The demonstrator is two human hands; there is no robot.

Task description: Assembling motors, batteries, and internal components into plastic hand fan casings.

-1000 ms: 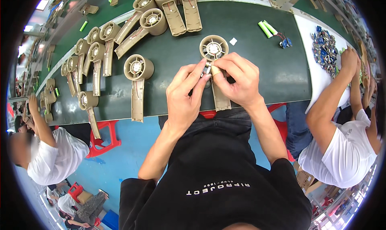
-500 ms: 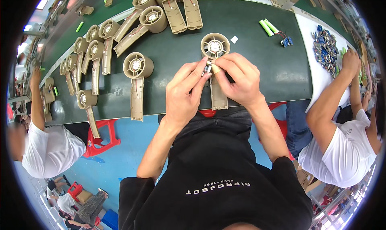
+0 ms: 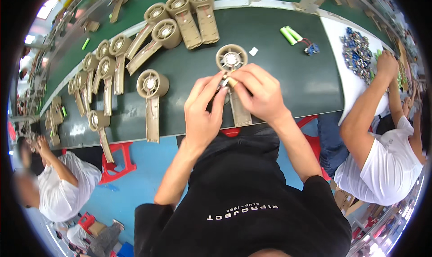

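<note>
A tan handheld fan housing (image 3: 231,54), its round head away from me and its handle (image 3: 240,111) toward the table's near edge, lies under my hands. My left hand (image 3: 204,106) pinches a small dark-and-silver part (image 3: 224,82) just below the fan head. The fingers of my right hand (image 3: 261,93) are closed on the same part from the other side, with a beige cover on one fingertip. My fingers hide much of this part, so its exact kind is unclear. To the left lies another tan fan housing (image 3: 153,84).
More tan fan housings (image 3: 180,21) lie in a group at the left and back. Green battery cells (image 3: 290,35) wired to a blue circuit board (image 3: 311,49) rest at the right. Beyond, a pile of boards (image 3: 356,54) covers a white surface, where a co-worker's arm (image 3: 382,84) reaches.
The whole view has shifted slightly. My hands stay together at the fan, still pinching the small part. The person at the left has lowered an arm from the table's far side.
</note>
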